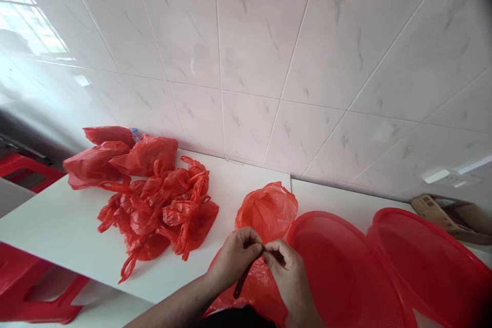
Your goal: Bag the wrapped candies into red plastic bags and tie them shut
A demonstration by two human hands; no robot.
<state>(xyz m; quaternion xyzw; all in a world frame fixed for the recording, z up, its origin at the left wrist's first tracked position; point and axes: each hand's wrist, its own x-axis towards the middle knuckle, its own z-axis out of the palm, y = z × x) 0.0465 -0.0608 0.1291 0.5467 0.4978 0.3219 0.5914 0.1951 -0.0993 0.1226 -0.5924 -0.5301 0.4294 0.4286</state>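
Head view, white table (69, 225) against a tiled wall (269, 36). At lower centre of the frame the left hand (234, 256) and the right hand (288, 271) meet, fingertips touching — each pinched closed on the same dark strap-like piece (243, 282), which runs down and to the left from between the fingers. Directly behind and beneath the hands lies a red plastic bag (269, 210), puffed up above them and spreading under the wrists toward the bottom edge; whether the dark piece belongs to the bag cannot be told.

Left of centre, well apart from the hands, a heap of knotted red bags (161, 210) rests on the table, with fuller red bags (115, 156) behind it at the wall.

At lower right, just beside the right hand, a round red basket (338, 261) lies tilted — a second red basket (430, 261) overlaps its far rim. A cardboard box (449, 215) sits at the right edge. Red stools (34, 287) occupy the lower left corner.
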